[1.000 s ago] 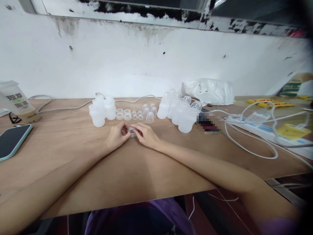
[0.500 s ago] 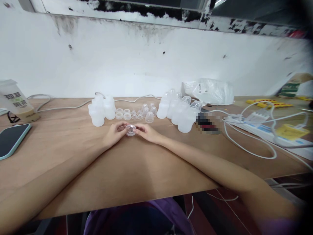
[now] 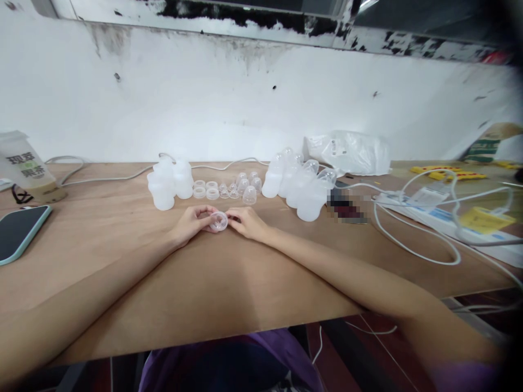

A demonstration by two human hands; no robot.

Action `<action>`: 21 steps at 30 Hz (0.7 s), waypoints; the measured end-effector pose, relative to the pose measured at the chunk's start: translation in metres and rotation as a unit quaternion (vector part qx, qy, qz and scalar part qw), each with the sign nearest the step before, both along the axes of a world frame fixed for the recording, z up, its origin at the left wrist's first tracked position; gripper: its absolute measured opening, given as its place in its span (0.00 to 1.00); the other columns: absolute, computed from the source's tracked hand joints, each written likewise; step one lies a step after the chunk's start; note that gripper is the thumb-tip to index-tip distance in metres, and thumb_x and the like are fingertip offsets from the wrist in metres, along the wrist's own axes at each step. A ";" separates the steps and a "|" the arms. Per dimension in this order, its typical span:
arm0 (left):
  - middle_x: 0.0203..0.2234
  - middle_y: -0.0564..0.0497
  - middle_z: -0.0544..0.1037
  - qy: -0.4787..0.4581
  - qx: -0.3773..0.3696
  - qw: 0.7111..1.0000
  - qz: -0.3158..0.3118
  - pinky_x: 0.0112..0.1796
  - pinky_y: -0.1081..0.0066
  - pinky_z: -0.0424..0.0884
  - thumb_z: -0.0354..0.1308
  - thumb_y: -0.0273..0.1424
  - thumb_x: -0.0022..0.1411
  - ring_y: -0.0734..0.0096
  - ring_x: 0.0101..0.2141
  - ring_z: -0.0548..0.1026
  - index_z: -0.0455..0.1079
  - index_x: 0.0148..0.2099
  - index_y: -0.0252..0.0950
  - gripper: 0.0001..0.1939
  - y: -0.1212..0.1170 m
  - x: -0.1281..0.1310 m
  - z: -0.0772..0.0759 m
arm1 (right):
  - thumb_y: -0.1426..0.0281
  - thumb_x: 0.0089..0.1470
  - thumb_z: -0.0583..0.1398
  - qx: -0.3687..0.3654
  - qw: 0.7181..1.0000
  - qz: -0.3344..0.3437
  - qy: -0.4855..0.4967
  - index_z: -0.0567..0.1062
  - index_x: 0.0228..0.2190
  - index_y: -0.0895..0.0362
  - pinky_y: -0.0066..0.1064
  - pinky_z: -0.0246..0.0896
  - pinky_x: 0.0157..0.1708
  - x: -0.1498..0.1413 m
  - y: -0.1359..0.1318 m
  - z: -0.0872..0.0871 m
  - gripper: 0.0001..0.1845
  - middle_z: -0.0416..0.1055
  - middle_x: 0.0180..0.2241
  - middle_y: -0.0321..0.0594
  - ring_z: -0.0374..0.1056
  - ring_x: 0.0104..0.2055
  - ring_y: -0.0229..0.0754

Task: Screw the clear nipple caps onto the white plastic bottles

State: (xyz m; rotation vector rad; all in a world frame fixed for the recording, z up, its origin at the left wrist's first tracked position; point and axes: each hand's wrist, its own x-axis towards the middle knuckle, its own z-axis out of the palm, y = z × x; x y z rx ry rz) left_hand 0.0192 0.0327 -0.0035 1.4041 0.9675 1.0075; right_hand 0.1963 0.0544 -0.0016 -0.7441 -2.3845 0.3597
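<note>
My left hand [image 3: 191, 224] and my right hand [image 3: 248, 222] meet over the wooden table [image 3: 122, 256] and pinch a small clear plastic ring-shaped cap [image 3: 218, 221] between their fingertips. The cap is tilted, with its opening facing me. Just behind it lie white rings [image 3: 206, 190] and several small clear domed pieces [image 3: 244, 188]. A cluster of white bottles [image 3: 168, 182] stands to the left of them. More bottles with clear tops [image 3: 300, 186] lean to the right.
A phone [image 3: 18, 232] and a drink cup [image 3: 26, 167] sit at the far left. White cables [image 3: 417, 239], a power strip [image 3: 441, 215], a plastic bag [image 3: 347, 152] and yellow items [image 3: 484, 219] fill the right side. A white wall runs along the back.
The cap has been lifted slightly and turned between my fingertips, so its opening now faces me. Both hands have stayed in the same place.
</note>
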 end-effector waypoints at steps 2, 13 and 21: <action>0.29 0.51 0.71 0.008 0.010 1.000 -0.004 0.30 0.74 0.71 0.60 0.36 0.45 0.76 0.29 0.70 0.66 0.34 0.32 0.15 -0.001 0.000 0.002 | 0.76 0.50 0.52 0.009 1.000 -0.001 -0.004 0.72 0.30 0.61 0.25 0.55 0.31 0.000 0.002 -0.001 0.09 0.70 0.28 0.39 0.63 0.29 0.35; 0.29 0.52 0.68 0.012 0.050 0.995 0.091 0.28 0.73 0.72 0.58 0.37 0.46 0.76 0.29 0.70 0.59 0.31 0.32 0.14 0.000 0.004 -0.003 | 0.68 0.56 0.46 -0.022 0.998 -0.039 0.049 0.62 0.47 0.57 0.31 0.57 0.40 -0.003 -0.005 0.000 0.17 0.69 0.38 0.41 0.65 0.38 0.37; 0.24 0.55 0.69 0.327 0.258 0.900 0.132 0.29 0.70 0.66 0.51 0.32 0.51 0.72 0.26 0.70 0.58 0.35 0.37 0.09 -0.011 0.012 0.001 | 0.75 0.53 0.45 0.063 0.997 -0.036 0.002 0.60 0.49 0.60 0.34 0.57 0.45 -0.007 -0.007 -0.007 0.21 0.63 0.43 0.46 0.61 0.44 0.40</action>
